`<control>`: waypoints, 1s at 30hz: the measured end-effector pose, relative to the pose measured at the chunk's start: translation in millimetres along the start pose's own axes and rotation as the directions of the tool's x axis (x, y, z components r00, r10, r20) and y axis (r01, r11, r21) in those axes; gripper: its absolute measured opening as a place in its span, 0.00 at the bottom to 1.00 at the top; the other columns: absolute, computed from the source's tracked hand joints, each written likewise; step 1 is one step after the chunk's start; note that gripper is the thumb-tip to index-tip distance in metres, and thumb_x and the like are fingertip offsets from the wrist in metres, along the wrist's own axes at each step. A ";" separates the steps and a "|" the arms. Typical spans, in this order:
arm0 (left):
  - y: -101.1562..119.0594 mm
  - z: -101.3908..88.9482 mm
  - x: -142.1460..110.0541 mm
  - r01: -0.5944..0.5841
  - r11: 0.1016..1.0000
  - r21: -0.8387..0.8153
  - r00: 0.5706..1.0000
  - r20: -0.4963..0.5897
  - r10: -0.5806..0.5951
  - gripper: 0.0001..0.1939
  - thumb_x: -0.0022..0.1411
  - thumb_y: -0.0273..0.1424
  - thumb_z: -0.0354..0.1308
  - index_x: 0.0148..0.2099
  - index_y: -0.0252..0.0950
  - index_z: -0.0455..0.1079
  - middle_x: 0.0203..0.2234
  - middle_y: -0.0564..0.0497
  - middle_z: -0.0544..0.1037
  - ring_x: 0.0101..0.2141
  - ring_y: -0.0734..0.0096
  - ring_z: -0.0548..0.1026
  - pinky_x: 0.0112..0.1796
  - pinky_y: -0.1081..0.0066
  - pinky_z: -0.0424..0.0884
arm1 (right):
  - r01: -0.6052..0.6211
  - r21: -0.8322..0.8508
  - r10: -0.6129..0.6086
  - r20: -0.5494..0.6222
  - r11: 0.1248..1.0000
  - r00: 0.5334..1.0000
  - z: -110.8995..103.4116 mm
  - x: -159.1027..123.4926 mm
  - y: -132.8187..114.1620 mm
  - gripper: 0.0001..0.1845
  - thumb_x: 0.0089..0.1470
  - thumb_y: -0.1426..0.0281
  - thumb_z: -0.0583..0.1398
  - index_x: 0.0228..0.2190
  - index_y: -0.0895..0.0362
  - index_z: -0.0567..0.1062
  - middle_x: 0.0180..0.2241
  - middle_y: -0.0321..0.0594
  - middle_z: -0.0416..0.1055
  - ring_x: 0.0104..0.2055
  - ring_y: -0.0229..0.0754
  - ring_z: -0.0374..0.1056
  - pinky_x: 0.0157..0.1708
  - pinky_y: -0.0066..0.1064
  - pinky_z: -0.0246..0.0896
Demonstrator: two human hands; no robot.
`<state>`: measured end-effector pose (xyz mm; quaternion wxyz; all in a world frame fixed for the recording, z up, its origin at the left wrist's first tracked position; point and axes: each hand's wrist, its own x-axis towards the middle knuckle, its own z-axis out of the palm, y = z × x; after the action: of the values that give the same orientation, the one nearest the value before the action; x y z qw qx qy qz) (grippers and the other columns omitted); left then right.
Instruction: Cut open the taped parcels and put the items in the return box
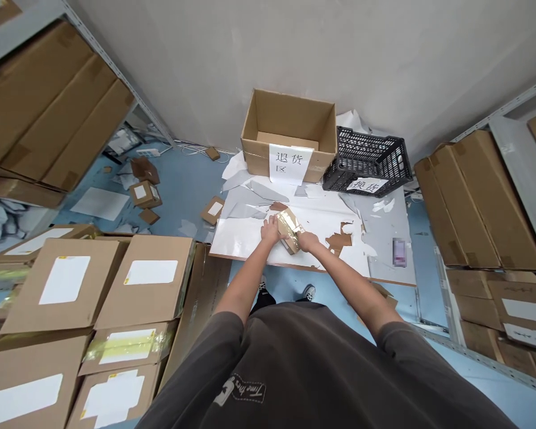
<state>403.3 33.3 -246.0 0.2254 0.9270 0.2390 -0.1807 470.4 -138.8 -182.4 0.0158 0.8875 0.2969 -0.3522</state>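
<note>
A small cardboard box (288,222) with shiny clear-yellow tape over its top lies at a slant near the front edge of the white-covered table (241,239). My left hand (270,231) grips the box along its left side. Against its right side is my right hand (308,241), fingers closed around something small whose tip shows over the tape; I cannot make out what it is. A torn brown patch (339,239) marks the table covering to the right of my right hand.
At the table's back stand a large open carton (290,119) with a paper sign and a black plastic crate (370,161). Stacked cartons (143,280) crowd the left, and shelved cartons (482,202) the right. A small box (212,210) sits beside the table's left edge.
</note>
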 end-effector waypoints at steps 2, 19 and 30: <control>1.2 -0.6 0.3 0.012 1.000 0.001 1.000 0.002 -0.012 0.68 0.56 0.61 0.70 0.83 0.43 0.36 0.78 0.37 0.50 0.72 0.36 0.55 0.64 0.49 0.67 | -0.010 -0.023 0.011 0.028 1.000 1.000 5.7 -13.1 8.1 0.23 0.61 0.73 0.66 0.57 0.56 0.77 0.53 0.59 0.80 0.56 0.61 0.78 0.50 0.45 0.73; 8.1 0.5 -6.1 0.109 0.994 -0.016 0.994 -0.014 -0.110 0.69 0.52 0.52 0.77 0.81 0.40 0.38 0.76 0.34 0.54 0.71 0.39 0.58 0.64 0.54 0.68 | 0.050 0.266 -0.039 -0.047 0.963 0.998 17.9 -76.3 94.8 0.26 0.69 0.64 0.57 0.65 0.50 0.73 0.45 0.49 0.82 0.42 0.54 0.80 0.45 0.41 0.72; 12.5 22.9 -41.3 0.342 0.923 -0.177 0.926 -0.102 -0.363 0.67 0.54 0.54 0.75 0.80 0.42 0.37 0.76 0.34 0.54 0.70 0.41 0.62 0.63 0.54 0.69 | -0.076 0.531 0.228 -0.228 0.844 0.947 42.0 13.4 84.4 0.45 0.61 0.49 0.67 0.70 0.53 0.60 0.59 0.51 0.77 0.59 0.56 0.75 0.53 0.39 0.70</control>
<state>370.8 -3.0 -242.6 0.2447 0.8582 0.4299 -0.1369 497.7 -211.3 -237.8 -0.2368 0.9209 0.1188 -0.2861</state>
